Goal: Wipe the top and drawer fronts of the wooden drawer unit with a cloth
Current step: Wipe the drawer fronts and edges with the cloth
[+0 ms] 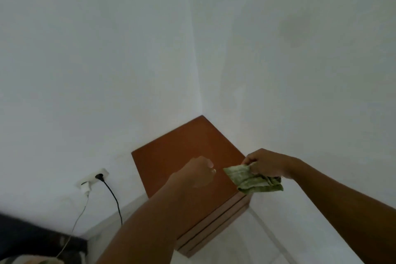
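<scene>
A crumpled green cloth [255,181] is gripped by the right hand [266,165] above a reddish-brown wooden drawer unit [182,146]; the blurred left hand [197,172] is clenched, empty, over its top.

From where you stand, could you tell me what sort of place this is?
Likely a room in a home: a wooden drawer unit stands in a corner of white walls, near a wall socket with a black cable plugged in.

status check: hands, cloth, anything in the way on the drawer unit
Right hand grips green cloth at the right edge of the drawer unit. Left hand curled above its top, holding nothing seen. Nothing seen in the way.
</scene>
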